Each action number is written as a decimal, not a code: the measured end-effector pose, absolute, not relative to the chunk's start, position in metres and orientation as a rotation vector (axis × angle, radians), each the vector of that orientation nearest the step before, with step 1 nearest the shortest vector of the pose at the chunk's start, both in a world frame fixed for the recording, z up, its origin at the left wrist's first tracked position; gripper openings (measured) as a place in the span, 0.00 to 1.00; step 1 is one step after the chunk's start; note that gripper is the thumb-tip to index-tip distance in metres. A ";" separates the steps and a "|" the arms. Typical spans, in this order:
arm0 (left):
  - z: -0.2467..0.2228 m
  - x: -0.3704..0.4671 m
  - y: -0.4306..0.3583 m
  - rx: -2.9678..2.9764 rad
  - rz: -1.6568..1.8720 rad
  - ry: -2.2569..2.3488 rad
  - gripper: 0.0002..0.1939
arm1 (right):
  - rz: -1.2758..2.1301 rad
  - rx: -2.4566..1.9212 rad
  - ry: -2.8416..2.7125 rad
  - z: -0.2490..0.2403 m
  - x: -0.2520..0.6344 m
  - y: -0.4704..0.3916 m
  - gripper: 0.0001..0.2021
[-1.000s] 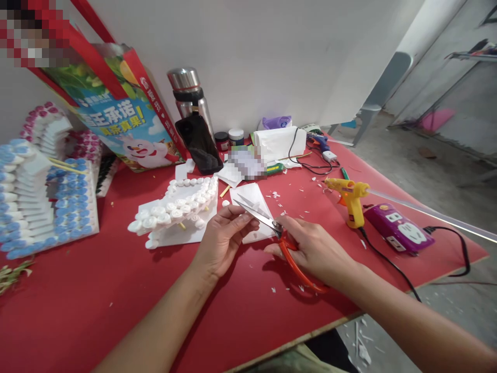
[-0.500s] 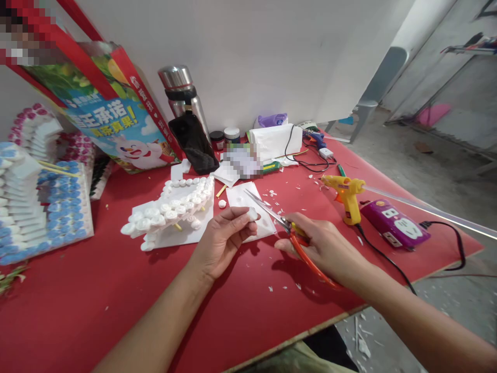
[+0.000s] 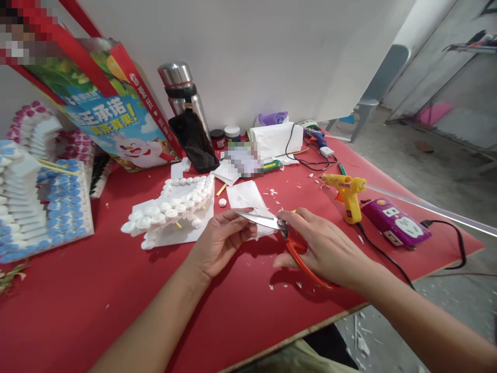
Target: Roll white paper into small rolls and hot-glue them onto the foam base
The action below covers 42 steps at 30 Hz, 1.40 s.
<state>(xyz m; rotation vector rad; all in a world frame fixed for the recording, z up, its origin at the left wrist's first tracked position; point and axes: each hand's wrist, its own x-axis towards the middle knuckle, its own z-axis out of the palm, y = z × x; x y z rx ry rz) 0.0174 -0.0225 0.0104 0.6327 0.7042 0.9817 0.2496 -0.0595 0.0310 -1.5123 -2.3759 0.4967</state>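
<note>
My left hand (image 3: pixel 219 241) is closed in a pinch, thumb against fingers. The small white piece it grips is mostly hidden behind the blades. My right hand (image 3: pixel 328 248) holds scissors (image 3: pixel 267 221) with orange handles; their blades lie across my left fingertips, slightly apart. Under the blades, a white sheet (image 3: pixel 246 194) rests on the red table (image 3: pixel 233 311). A loose white rosette (image 3: pixel 222 202) sits just left of the sheet. Further left stands a white model covered in rosettes (image 3: pixel 171 207), on a white base.
A yellow glue gun (image 3: pixel 347 194) and a purple power box (image 3: pixel 396 223) with cords are on the right. At the back are a phone (image 3: pixel 194 142), a steel flask (image 3: pixel 176 77) and a printed bag (image 3: pixel 116 114). Blue-and-white rosette models (image 3: pixel 66 207) stand left. White scraps are scattered about.
The scissors have swung left and down, so their blades now cross my left fingertips and cover most of the white piece. My left hand has barely moved.
</note>
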 end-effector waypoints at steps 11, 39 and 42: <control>0.012 0.014 -0.021 0.644 0.940 0.692 0.07 | 0.483 -1.426 -2.373 0.031 0.254 -0.059 0.29; 0.018 0.018 -0.023 0.587 1.105 0.692 0.08 | 0.560 -1.541 -2.255 0.032 0.246 -0.063 0.39; 0.018 0.018 -0.023 0.586 1.116 0.677 0.09 | 0.560 -1.558 -2.283 0.031 0.243 -0.065 0.38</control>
